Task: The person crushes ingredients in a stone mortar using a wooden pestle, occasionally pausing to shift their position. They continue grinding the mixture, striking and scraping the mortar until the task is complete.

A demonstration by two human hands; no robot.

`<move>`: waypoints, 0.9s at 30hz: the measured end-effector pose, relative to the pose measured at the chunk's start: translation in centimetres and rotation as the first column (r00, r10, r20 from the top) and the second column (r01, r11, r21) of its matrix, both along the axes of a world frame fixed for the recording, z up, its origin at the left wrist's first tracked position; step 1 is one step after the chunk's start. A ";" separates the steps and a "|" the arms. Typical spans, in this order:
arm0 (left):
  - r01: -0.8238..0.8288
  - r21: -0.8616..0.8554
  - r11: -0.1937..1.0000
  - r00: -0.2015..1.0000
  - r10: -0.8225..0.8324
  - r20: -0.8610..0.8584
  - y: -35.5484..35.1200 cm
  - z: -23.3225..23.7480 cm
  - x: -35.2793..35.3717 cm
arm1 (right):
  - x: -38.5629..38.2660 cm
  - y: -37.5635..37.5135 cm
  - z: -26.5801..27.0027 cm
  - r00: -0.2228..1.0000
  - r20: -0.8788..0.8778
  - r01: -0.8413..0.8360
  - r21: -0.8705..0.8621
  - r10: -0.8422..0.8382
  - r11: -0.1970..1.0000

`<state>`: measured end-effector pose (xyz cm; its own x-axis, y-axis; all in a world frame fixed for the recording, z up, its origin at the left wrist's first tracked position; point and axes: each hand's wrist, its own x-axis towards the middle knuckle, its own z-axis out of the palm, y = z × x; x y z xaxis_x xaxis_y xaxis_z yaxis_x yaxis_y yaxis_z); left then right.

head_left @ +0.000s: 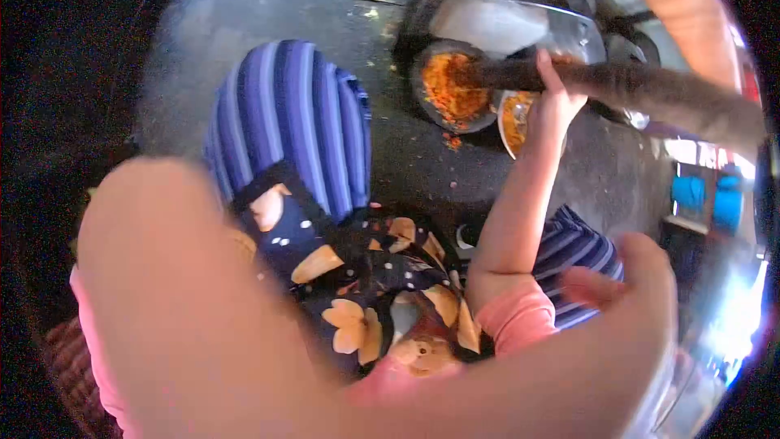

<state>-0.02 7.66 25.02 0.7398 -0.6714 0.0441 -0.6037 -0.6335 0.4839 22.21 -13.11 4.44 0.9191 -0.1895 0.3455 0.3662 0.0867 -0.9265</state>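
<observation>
My right hand (561, 106) is closed around a long dark wooden pestle (650, 93), one finger stretched along its top. The pestle's far end rests in a round dark mortar (424, 106) that holds orange-red crushed food (455, 85). Partly behind my right wrist, a white-rimmed bowl (508, 142) contains more orange food. Large, blurred skin shapes fill the foreground close to the lens. They appear to be my left hand (236, 301), but its fingers and anything in them cannot be made out.
Metal pots (496, 16) stand behind the mortar on the dark floor (244, 0). Food bits lie beside the mortar. Blue-striped cloth (292, 114) covers a knee. Blue containers (727, 203) are at the far right. Blurred bare skin crosses the upper right corner; whose it is cannot be told.
</observation>
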 end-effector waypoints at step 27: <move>0.166 0.353 0.921 0.870 0.032 -0.492 -2.2 -14.4 17.8 | -2.0 -0.7 -1.6 0.985 -0.134 0.101 -0.086 -0.112 0.991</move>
<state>17.80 5.49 10.66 0.5529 -0.6114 -0.5661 -0.4055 -0.7909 0.4582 20.26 -13.82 2.83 0.9350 -0.2659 0.2345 0.2375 -0.0214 -0.9712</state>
